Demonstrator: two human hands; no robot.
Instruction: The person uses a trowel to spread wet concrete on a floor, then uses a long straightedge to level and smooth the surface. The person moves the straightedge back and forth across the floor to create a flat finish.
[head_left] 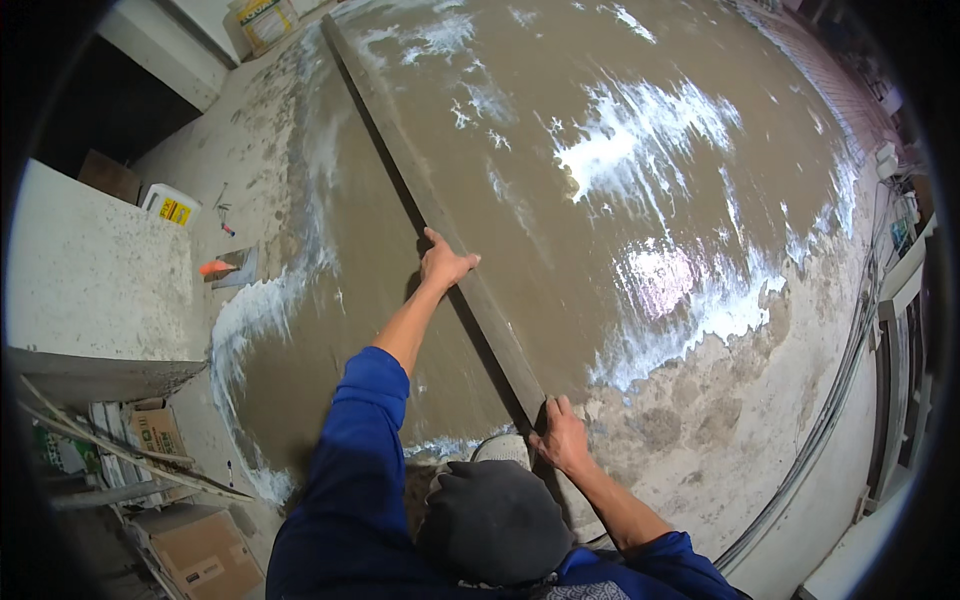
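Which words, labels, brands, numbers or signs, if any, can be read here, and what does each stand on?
Wording left unquoted; print shows on these:
Yellow-and-white package: large lettering, partly blurred.
White container: dark print on its yellow label, too small to read surely.
Upper cardboard box: print too small and blurred.
Lower cardboard box: a dark mark, too small to read.

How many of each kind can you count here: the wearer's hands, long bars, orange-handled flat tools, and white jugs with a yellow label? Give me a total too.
Left hand and right hand: 2
Long bar: 1
Orange-handled flat tool: 1
White jug with a yellow label: 1
Total: 5
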